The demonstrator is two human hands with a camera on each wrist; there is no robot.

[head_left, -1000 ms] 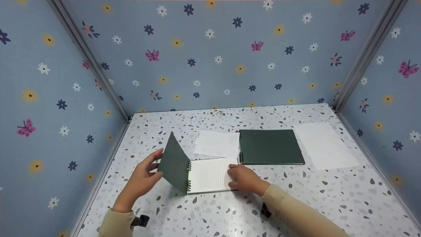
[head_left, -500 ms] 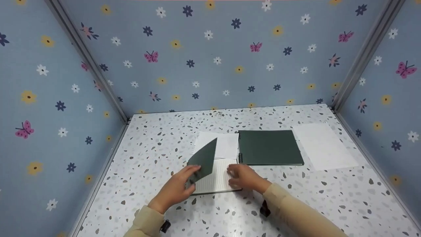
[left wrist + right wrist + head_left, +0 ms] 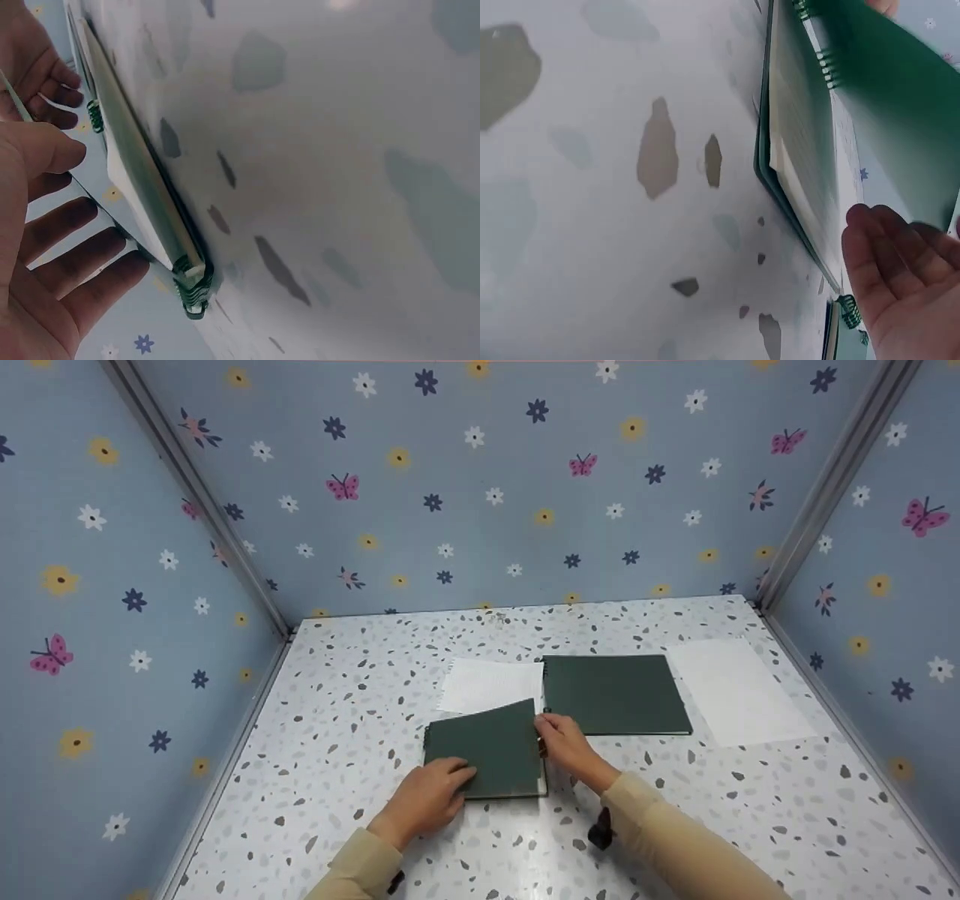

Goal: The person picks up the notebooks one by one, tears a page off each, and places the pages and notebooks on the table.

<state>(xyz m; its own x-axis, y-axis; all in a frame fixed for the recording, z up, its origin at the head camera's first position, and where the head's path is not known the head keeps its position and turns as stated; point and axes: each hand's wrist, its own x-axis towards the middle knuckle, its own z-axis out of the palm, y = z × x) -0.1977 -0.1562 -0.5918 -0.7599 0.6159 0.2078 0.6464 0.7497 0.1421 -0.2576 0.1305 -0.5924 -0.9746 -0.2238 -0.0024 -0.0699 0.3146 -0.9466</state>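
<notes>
A spiral notebook [image 3: 495, 757] with a dark green cover lies at the front of the table. Its cover is nearly down, with the far right corner still lifted and a strip of page showing at the right edge. My left hand [image 3: 435, 795] rests on the cover near its lower left, fingers extended. My right hand [image 3: 564, 742] holds the cover's right edge between thumb and fingers. In the right wrist view, the green cover [image 3: 907, 97] slants above the lined pages [image 3: 802, 127], its edge reaching the fingers. The green coil binding [image 3: 193, 289] shows in the left wrist view.
Behind the notebook lies a loose lined sheet [image 3: 491, 684] with a torn edge. A second dark green spiral notebook [image 3: 615, 694] lies closed to the right, beside a larger white sheet [image 3: 739, 690]. Flower-patterned walls [image 3: 480, 517] enclose the speckled table [image 3: 360, 660].
The notebook's cover has swung from the left over the pages to the right. My left hand moved right with it and now rests on top; my right hand went from the page to the cover's edge.
</notes>
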